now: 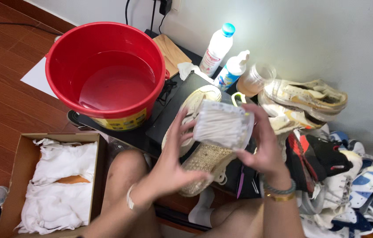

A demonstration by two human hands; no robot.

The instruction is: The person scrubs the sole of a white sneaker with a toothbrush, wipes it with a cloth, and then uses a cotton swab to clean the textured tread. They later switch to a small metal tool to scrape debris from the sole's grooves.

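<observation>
**Swab pack held between both hands over a shoe**

At centre frame the right hand (263,147) grips a clear pack of cotton swabs (222,124), its fingers closed on the pack's right end. The pack's long axis runs left to right, tilted slightly down to the right. The left hand (173,163) sits just left and below, fingers spread open and curled toward the pack's left end, touching or nearly so. A beige shoe (202,156) lies beneath. A red bucket (67,61) of water stands upper left.
</observation>
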